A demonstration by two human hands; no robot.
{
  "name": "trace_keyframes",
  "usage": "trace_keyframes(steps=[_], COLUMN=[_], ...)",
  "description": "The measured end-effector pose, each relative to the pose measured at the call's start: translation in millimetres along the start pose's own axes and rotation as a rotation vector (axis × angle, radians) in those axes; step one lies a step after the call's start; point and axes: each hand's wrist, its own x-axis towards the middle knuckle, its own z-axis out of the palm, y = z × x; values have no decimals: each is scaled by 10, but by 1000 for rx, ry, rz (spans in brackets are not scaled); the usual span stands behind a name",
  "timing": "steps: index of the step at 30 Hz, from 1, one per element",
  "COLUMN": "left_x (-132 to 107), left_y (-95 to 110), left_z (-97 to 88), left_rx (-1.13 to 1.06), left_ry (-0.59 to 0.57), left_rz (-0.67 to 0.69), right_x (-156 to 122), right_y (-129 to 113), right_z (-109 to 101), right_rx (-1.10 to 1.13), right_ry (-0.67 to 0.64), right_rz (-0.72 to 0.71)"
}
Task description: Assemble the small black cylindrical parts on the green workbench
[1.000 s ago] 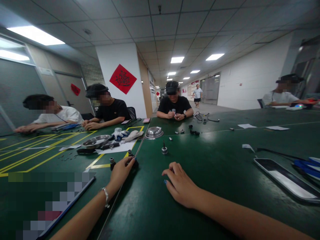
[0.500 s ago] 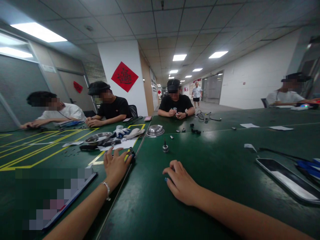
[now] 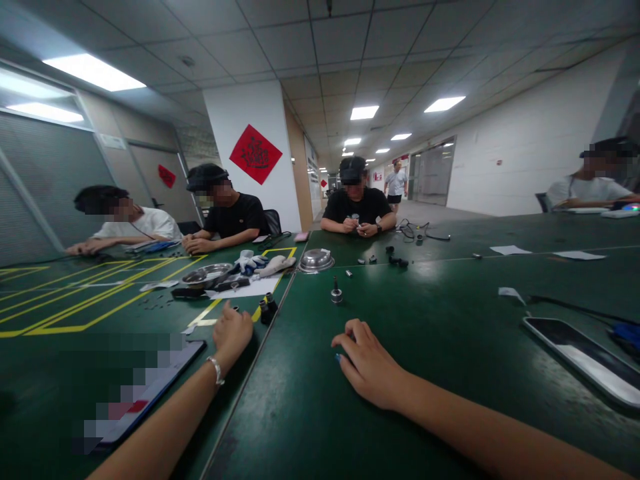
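Observation:
My left hand [image 3: 233, 332] is on the table's left half, with its fingers curled in. At its fingertips shows the rim of a small dark cylindrical part [image 3: 237, 309], mostly hidden by the hand. Just right of that hand, two black cylindrical parts [image 3: 269, 309] stand upright beside the table seam. My right hand [image 3: 367, 365] rests on the green table [image 3: 295, 413], fingers loosely bent and thumb apart, with nothing visible in it. Beyond it, a round metal part with an upright stem [image 3: 337, 293] stands by itself.
Left lies a tablet-like device [image 3: 165, 383]; right, a phone [image 3: 583, 357]. Farther back are metal bowls [image 3: 316, 261], gloves [image 3: 270, 267], black fittings [image 3: 399, 262] and cables [image 3: 420, 230]. Co-workers sit around the table, one opposite [image 3: 357, 207] handling a small part.
My left hand has moved off the black parts by the seam, slightly left, and its spread fingers have curled in. My right hand keeps its pose. The view has shifted slightly.

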Motion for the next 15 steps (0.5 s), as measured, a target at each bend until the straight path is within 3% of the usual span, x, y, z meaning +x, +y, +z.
trace_keyframes(steps=[5,15], left_x=[73,-31], left_y=[-63,0], left_z=[2,-98], left_rx=[-22,-25], left_ry=[-155,-183], left_rz=[22,140], right_x=[-3,2], right_y=[3,34], right_z=[12,31], right_rx=[2,10], right_ry=[-4,3], right_rz=[-1,-27])
